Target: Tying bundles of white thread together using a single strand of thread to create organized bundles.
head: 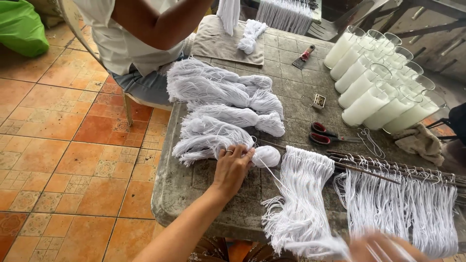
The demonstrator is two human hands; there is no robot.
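White cotton string lies in bundled skeins [218,111] across the left of the grey stone table [184,189]; the left hand [233,167] grips the nearest skein [213,143] at its tied neck, fingers curled around the strands; just right of it, cut strings [301,199] hang over thin sticks [388,167]; red-handled scissors [325,136] lie beyond them; wax-filled glasses [383,82] stand farther back; the right hand [383,247], blurred at the lower edge, touches loose strands, its fingers' state unclear.
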